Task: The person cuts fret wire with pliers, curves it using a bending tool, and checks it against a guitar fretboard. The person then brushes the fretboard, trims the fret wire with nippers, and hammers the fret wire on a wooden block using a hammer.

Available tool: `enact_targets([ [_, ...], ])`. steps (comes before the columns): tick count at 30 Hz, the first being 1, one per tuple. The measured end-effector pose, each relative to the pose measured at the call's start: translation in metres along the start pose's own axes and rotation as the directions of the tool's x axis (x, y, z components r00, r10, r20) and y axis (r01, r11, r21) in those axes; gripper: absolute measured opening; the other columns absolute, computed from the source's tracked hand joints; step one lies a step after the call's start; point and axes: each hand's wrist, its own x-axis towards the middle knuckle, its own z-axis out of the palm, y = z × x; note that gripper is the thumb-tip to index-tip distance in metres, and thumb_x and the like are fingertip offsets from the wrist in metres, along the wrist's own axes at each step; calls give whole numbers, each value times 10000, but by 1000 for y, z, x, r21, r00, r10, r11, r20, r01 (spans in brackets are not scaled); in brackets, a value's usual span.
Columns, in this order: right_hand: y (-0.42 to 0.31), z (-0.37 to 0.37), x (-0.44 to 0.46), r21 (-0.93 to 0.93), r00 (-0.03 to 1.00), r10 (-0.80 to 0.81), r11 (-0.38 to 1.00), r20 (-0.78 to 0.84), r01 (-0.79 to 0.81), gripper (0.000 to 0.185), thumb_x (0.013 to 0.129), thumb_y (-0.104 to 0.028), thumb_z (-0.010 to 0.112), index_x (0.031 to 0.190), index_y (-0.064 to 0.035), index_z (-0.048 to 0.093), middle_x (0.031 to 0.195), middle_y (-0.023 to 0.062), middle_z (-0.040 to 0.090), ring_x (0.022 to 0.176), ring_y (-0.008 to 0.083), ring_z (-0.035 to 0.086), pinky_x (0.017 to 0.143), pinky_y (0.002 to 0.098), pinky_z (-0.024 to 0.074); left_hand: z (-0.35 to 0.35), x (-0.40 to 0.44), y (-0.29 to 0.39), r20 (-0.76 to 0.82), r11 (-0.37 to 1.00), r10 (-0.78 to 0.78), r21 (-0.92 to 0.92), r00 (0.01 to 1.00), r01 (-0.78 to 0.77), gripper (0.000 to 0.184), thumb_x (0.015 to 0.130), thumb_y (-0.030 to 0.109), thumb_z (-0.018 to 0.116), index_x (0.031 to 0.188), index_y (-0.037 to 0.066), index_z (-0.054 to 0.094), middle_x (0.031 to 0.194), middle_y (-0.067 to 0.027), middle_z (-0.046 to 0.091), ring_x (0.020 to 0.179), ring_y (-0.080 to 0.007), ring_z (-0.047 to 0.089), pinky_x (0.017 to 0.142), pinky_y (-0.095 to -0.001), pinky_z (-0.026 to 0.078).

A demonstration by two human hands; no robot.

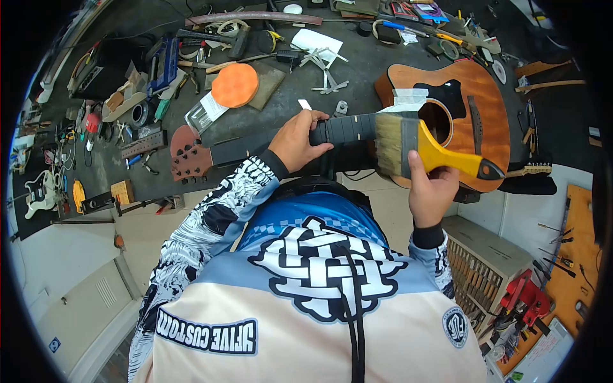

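An acoustic guitar (491,115) lies across the bench with its body to the right and its headstock (191,163) to the left. My left hand (297,142) grips the neck partway along, fingers over the far edge and thumb on the near side. My right hand (434,195) is shut on the yellow handle of a wide paintbrush (391,143). Its pale bristles point left, over the fretboard (348,127) near the body. The brush hides part of the upper frets, so contact with them cannot be made out. Pale tape (410,99) covers the top beside the soundhole (435,120).
An orange foam pad (235,85) and a clear-fronted package (205,113) lie beyond the neck. Paper strips (325,73), a hammer (239,43) and a blue case (165,64) clutter the back. A tool cabinet (479,262) and a red vise (527,297) stand lower right.
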Motion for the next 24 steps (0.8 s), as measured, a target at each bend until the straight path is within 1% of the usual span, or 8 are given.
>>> enact_targets([
  [6,10,69,22,-157,975,-198,965,96,211,337,811,-166,752,1003,34,560,871,154,675,760,233,661,681,343,504,-6,-1,11,5,998,-49,46,999,48,520,716,149,838,1062,11,476,956,-128,589,836,-304,605,756,-371,492],
  [9,4,73,12,-360,966,-156,906,205,222,346,799,-151,706,1041,30,537,850,232,659,794,406,661,687,434,515,-5,-2,6,2,999,-48,7,999,48,555,715,175,839,1139,23,515,867,-106,525,792,-287,585,729,-370,485],
  [12,-29,28,5,-497,863,-132,771,487,398,353,778,-88,661,1073,36,512,866,269,645,806,457,631,702,496,512,-7,-3,5,-7,1000,-3,25,1000,3,572,720,194,835,1163,32,510,874,-107,524,797,-285,587,715,-364,484],
  [13,-36,14,2,-658,874,-7,655,486,371,353,765,-61,656,1072,40,513,866,271,645,809,468,624,704,490,513,-7,-4,5,-18,1000,-9,20,1000,9,572,720,194,835,1163,32,510,874,-107,524,797,-285,587,715,-364,484],
  [16,-46,2,1,-614,917,-24,736,399,286,335,763,-52,679,1048,36,527,849,258,649,788,437,645,692,448,520,-5,-3,5,-30,1000,-4,19,1000,5,564,724,203,831,1161,43,512,879,-104,523,803,-280,587,713,-365,480],
  [18,-51,3,0,-526,943,-23,825,332,205,329,799,-90,718,1050,39,549,897,185,683,797,266,688,720,339,514,-5,-3,5,-21,999,10,33,1000,-10,602,707,191,841,1181,43,502,885,-104,518,835,-284,582,745,-370,482],
  [21,-53,20,-10,-387,973,-66,910,220,150,331,817,-111,747,1043,45,560,906,133,686,789,169,656,708,292,500,-7,-2,3,-27,997,70,-28,997,-71,691,674,189,865,1230,39,484,930,-106,518,883,-274,565,781,-360,478],
  [24,-52,49,-20,-174,984,-91,978,154,118,338,822,-117,756,1053,52,576,933,127,685,809,150,646,710,281,494,-24,-9,8,-26,999,28,-21,999,-28,789,637,187,890,1279,31,460,1003,-116,526,925,-251,545,812,-345,473],
])
